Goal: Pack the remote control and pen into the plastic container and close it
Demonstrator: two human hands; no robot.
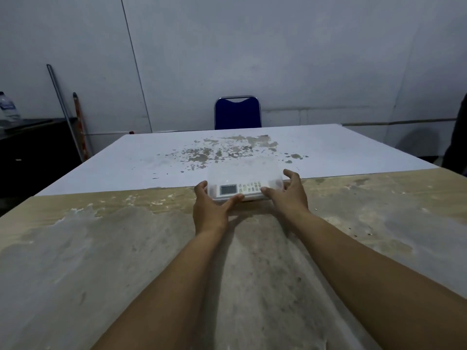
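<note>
Both hands are on the box: the left hand (207, 208) cups its left end, thumb along the near edge, and the right hand (286, 194) clasps the right end, fingers spread. The clear plastic container (243, 181) sits mid-table, straddling the line between worn wood and white sheet. Through its cloudy wall shows the white remote control (238, 190), grey screen left, buttons right. Whether the pen is inside, I can't tell. The table (126, 248) is scuffed; a blue chair (237, 114) stands beyond.
</note>
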